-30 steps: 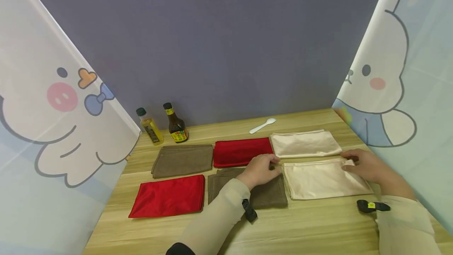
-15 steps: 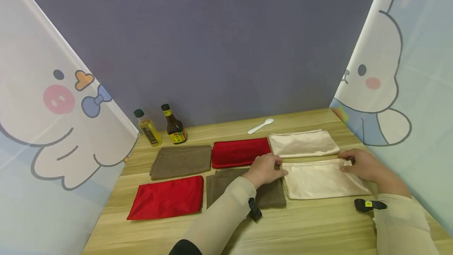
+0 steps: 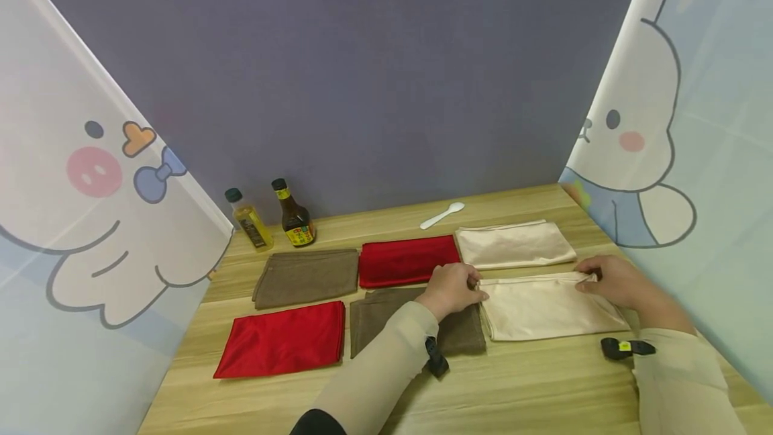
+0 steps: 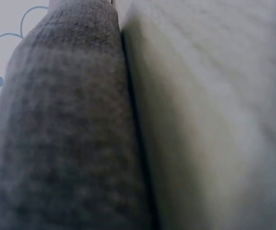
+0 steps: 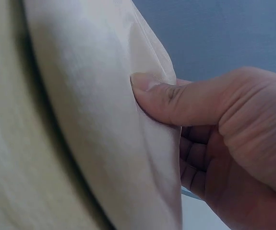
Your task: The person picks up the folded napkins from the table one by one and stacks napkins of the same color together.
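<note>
A folded cream satin cloth (image 3: 552,311) lies at the front right in the head view. My left hand (image 3: 449,291) pinches its far left corner, thumb and fingers right at the edge. At the far right corner, my right hand (image 3: 612,280) grips the same cloth. The right wrist view shows the thumb (image 5: 159,98) pressed on the cream fabric (image 5: 94,96), with the fingers curled behind it. Under my left forearm lies a folded brown cloth (image 3: 461,334), partly covered. Its woven fabric (image 4: 70,129) fills much of the left wrist view, close up.
Behind are a second cream cloth (image 3: 516,247), a red cloth (image 3: 407,260) and a brown cloth (image 3: 308,277). Another red cloth (image 3: 284,341) lies front left. An oil bottle (image 3: 250,220), a dark sauce bottle (image 3: 294,217) and a white spoon (image 3: 443,215) are at the table's back.
My left hand's thumb and fingers have moved slightly right onto the cream cloth's corner. The right hand keeps its hold at the other corner. The head view has shifted a little.
</note>
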Tool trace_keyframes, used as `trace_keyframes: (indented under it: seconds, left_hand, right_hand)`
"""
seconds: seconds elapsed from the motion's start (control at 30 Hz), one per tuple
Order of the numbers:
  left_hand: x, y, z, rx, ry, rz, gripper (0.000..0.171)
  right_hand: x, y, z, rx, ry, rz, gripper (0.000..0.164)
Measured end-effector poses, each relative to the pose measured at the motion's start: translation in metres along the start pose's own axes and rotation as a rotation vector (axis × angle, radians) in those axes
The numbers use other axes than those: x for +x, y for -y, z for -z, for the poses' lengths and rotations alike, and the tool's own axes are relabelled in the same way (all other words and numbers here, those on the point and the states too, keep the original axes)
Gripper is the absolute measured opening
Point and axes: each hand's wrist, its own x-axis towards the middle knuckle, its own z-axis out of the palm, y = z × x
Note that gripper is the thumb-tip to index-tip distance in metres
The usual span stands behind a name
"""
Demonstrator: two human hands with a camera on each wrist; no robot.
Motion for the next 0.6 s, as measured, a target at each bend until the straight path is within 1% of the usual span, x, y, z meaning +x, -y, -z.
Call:
trace_keyframes:
  seconds: [0.17,0.37,0.6]
  left_hand:
    - [-0.0004,-0.0023,-0.0003,0.007,0.002,-0.003,0.023]
    - [-0.0014,-0.0062,-0.0003,0.061,0.01,-0.028,0.022]
    - [-0.0039,-0.0084,0.001,0.073,-0.024,-0.053,0.014]
  right_hand:
    - [-0.0005,-0.0005,-0.001,0.017,0.004,0.019,0.018]
    - [-0.0001,-0.0016,-0.0031,0.019,-0.018,0.048,0.012]
    - [0.0003,-0.0029,-0.002,0.032,-0.063,0.033,0.011]
